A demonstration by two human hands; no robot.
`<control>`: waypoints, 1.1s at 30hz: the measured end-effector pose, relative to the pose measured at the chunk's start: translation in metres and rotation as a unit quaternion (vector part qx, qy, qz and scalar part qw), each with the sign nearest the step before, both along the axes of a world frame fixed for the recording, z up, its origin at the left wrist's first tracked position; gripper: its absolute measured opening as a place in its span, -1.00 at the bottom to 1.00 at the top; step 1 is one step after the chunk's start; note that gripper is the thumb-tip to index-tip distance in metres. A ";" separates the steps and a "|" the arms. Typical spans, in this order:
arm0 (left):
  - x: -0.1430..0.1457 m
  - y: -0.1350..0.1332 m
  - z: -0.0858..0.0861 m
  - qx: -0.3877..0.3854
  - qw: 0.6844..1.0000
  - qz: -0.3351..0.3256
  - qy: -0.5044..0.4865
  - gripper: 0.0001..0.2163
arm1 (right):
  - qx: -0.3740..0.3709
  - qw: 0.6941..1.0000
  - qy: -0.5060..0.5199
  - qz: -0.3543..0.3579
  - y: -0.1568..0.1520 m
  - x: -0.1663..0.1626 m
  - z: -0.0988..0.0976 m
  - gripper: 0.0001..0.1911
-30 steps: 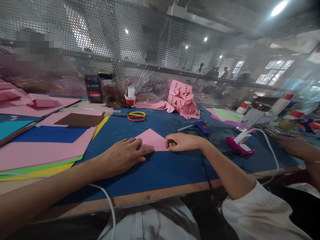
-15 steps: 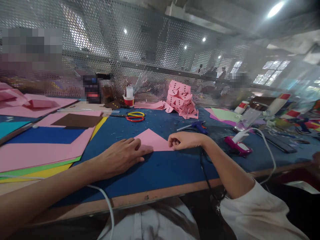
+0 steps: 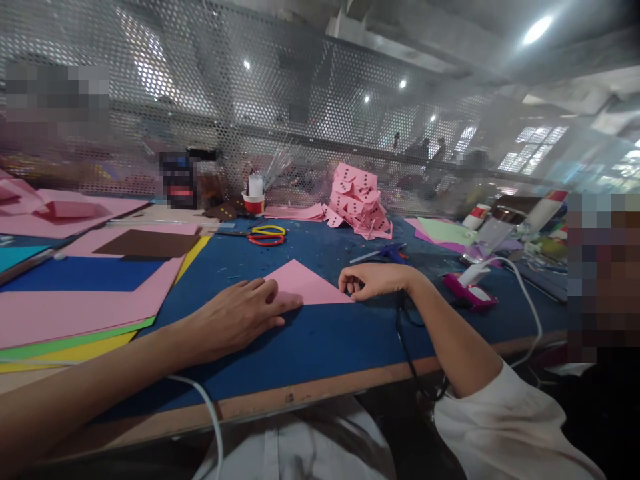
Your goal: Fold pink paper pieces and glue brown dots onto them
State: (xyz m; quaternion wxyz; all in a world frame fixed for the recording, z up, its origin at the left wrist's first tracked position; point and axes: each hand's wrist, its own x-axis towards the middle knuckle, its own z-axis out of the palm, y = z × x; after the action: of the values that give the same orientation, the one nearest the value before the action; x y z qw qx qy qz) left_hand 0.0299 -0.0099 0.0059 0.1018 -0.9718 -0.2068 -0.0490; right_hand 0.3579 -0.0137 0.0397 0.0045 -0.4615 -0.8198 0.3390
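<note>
A sheet of pink paper [image 3: 305, 283] lies on the blue tabletop as a triangle. Its point faces away from me and its long straight edge faces me. Over its left corner rests my left hand [image 3: 240, 310], open, with the index finger stretched along the near edge. My right hand [image 3: 375, 281] is closed at the right corner, with curled fingers against the paper and the thumb side turned toward me. The fingertips partly hide that corner.
Scissors [image 3: 267, 235], a blue glue gun [image 3: 390, 253] and a stack of dotted pink paper pieces [image 3: 354, 200] lie beyond the paper. Coloured sheets [image 3: 75, 310] spread at left. A magenta device [image 3: 470, 292] with a white cable stands at right. A person appears at the right edge.
My right hand has slid slightly right along the pink paper's near edge, showing more of the right corner. My left hand stays on the left side. The view has turned slightly right.
</note>
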 end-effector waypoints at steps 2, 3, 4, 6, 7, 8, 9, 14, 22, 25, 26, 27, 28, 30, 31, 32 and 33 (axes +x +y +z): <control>0.000 0.001 -0.001 -0.001 1.000 -0.001 -0.004 -0.61 | -0.003 1.000 0.000 0.003 0.000 0.001 0.001 -0.64; 0.000 0.001 -0.001 -0.004 1.000 -0.002 -0.005 -0.61 | -0.003 1.000 0.001 0.005 0.000 0.002 0.001 -0.64; 0.000 0.001 -0.001 -0.007 1.000 -0.003 -0.006 -0.61 | -0.002 1.000 0.002 0.007 0.001 0.002 0.001 -0.64; 0.000 0.001 -0.001 -0.012 1.000 -0.004 -0.007 -0.61 | 0.000 1.000 0.002 0.012 0.001 0.004 0.001 -0.62; 0.000 0.001 -0.001 -0.014 1.000 -0.004 -0.008 -0.62 | 0.001 1.000 0.000 0.015 0.001 0.004 0.001 -0.61; 0.000 0.001 -0.001 -0.013 1.000 -0.004 -0.010 -0.62 | 0.004 1.000 -0.002 0.018 0.000 0.005 0.001 -0.60; 0.000 0.000 0.000 -0.011 1.000 -0.003 -0.013 -0.62 | 0.006 1.000 -0.004 0.022 0.000 0.006 0.002 -0.58; 0.000 0.001 -0.001 -0.003 1.000 -0.003 -0.012 -0.62 | 0.034 0.999 0.007 -0.008 -0.007 0.002 0.011 -0.66; 0.001 -0.001 0.000 0.014 1.000 0.007 0.014 -0.63 | 0.169 0.978 0.116 -0.034 -0.011 -0.060 -0.015 -0.86; 0.000 -0.001 -0.001 0.022 1.000 0.006 0.016 -0.63 | 0.195 0.975 0.096 -0.044 -0.007 -0.074 -0.030 -0.87; 0.000 -0.001 -0.002 0.026 1.000 0.005 0.014 -0.63 | 0.201 0.974 0.089 -0.051 -0.006 -0.077 -0.034 -0.86; 0.000 -0.001 -0.002 0.029 1.000 0.003 0.012 -0.63 | 0.207 0.973 0.083 -0.057 -0.005 -0.078 -0.036 -0.85; 0.000 0.000 -0.003 0.033 0.999 0.002 0.009 -0.62 | 0.214 0.972 0.078 -0.061 -0.004 -0.079 -0.038 -0.85; 0.000 0.001 -0.004 0.037 0.999 0.002 0.009 -0.60 | 0.224 0.970 0.071 -0.061 -0.004 -0.080 -0.038 -0.88; 0.000 0.001 -0.004 0.037 0.999 0.002 0.008 -0.59 | 0.225 0.970 0.069 -0.060 -0.004 -0.079 -0.038 -0.90; 0.000 0.002 -0.004 0.035 0.999 0.002 0.008 -0.59 | 0.222 0.971 0.066 -0.058 -0.004 -0.079 -0.037 -0.91; 0.000 0.002 -0.004 0.030 0.999 0.002 0.009 -0.59 | 0.218 0.972 0.065 -0.056 -0.005 -0.079 -0.036 -0.91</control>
State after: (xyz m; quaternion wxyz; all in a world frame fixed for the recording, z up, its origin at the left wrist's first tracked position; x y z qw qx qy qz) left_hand 0.0295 -0.0079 0.0018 0.1332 -0.9683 -0.2059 -0.0468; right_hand 0.2787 -0.0185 0.0034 0.1771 -0.4717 -0.8447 0.1807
